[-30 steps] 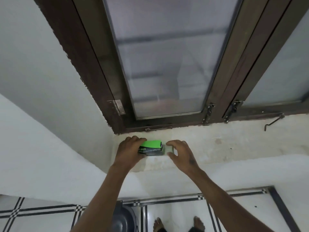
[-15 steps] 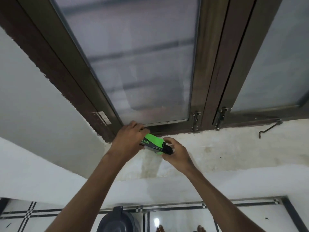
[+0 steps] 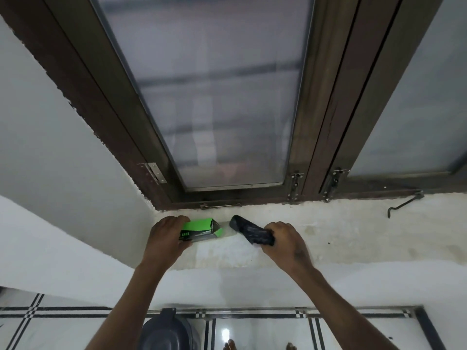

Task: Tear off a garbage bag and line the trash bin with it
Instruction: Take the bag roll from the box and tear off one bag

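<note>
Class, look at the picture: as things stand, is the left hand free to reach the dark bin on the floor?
Probably not yet. The left hand grips the green box up on the sill, while the bin sits far below.

Both my arms are stretched up and forward. My left hand (image 3: 165,237) has its grip curled round a green cardboard box (image 3: 199,229), my right hand (image 3: 285,239) clutching a black plastic roll (image 3: 252,231).

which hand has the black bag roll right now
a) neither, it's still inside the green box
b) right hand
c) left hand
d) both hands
b: the right hand grips the black bag roll, clear of the green box, whose end flap is open and which the left hand holds.
</note>
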